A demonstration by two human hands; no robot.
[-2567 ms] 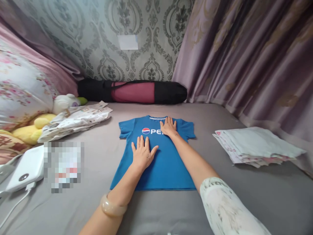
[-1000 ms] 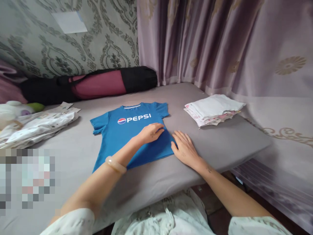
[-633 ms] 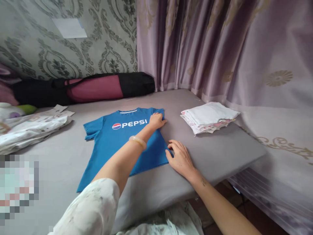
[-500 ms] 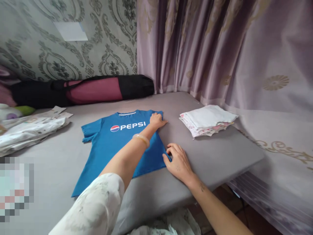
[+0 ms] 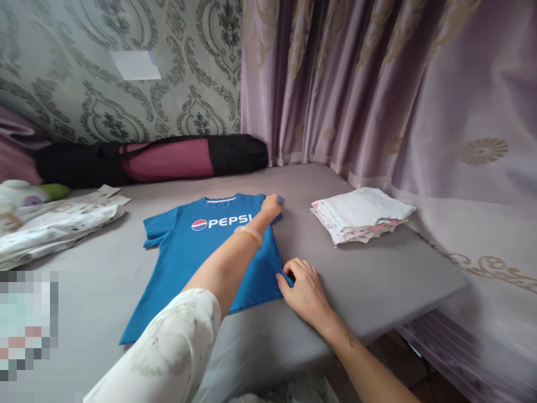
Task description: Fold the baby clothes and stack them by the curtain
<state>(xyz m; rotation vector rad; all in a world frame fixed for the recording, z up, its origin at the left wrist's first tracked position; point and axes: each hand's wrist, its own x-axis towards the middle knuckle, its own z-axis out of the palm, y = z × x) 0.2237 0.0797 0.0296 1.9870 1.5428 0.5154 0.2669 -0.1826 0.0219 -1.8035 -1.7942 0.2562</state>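
A blue T-shirt (image 5: 188, 268) with a white PEPSI print lies spread flat on the grey sheet, its collar toward the wall. My left hand (image 5: 272, 207), with a pale bangle at the wrist, reaches across the shirt and is closed on its right-hand sleeve. Near the shirt's lower right corner, my right hand (image 5: 302, 288) has its thumb and fingers curled around the blue edge, pinching it. My left forearm covers part of the shirt's middle.
To the right sits a stack of folded white cloths (image 5: 363, 210). Crumpled pale clothes (image 5: 62, 226) and a plush toy (image 5: 23, 193) are at the left. A black and maroon long bag (image 5: 168, 159) lies along the wall. Purple curtains (image 5: 352, 84) hang behind the bed's right edge.
My left hand's fingers have closed on the sleeve, where they lay more spread before. My right hand's thumb and fingers have drawn in on the shirt's edge. The view has shifted slightly.
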